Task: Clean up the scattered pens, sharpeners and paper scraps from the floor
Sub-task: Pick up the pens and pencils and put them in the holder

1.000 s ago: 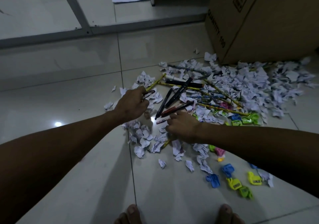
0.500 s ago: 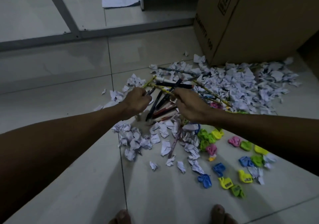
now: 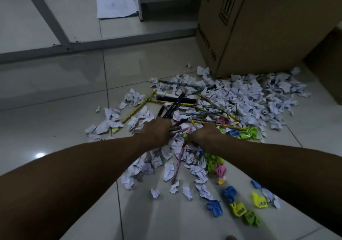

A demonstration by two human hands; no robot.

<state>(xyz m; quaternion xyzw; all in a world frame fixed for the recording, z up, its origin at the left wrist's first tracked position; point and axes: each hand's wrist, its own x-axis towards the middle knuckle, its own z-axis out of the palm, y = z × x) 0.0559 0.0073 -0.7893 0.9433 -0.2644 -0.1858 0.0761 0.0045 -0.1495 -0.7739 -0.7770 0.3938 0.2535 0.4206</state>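
Tiled floor [image 3: 55, 95], cardboard box [image 3: 259, 26] behind paper scraps [image 3: 249, 95], both hands gripping pens [image 3: 172, 108].

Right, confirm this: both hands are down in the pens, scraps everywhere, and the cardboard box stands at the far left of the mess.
Not quite. In the head view the cardboard box stands at the far right of the mess, not the left. The rest holds: the left hand and right hand are down among the pens, with paper scraps everywhere.
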